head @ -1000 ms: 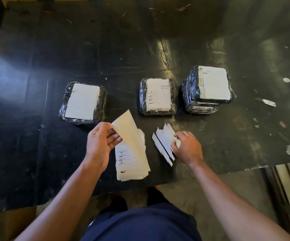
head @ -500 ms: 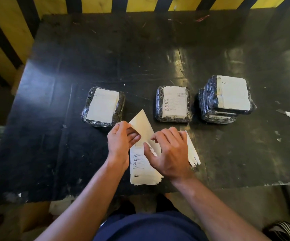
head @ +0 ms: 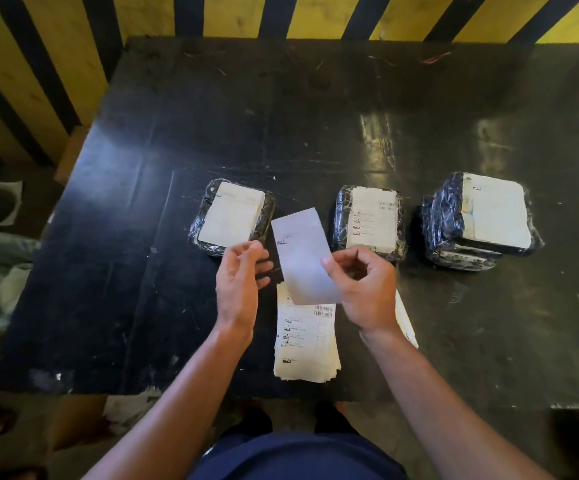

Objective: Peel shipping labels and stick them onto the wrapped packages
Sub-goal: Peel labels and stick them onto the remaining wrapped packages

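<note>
Since it is thin, floppy and probably tacky on one face, I judge the loose white paper shipping label (head: 303, 258) should be pinched at its edges. Nearest me, the stack of printed label sheets (head: 305, 337) lies on the black tabletop (head: 142, 271). Above it, my right hand (head: 364, 289) pinches the label; my left hand (head: 239, 282) hovers relaxed, empty. Beyond sit black plastic-wrapped packages (head: 369, 221).

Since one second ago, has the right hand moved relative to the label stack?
Yes. The right hand left the loose backing strips on the stack's right and now sits above the label stack, pinching a lifted label.
</note>
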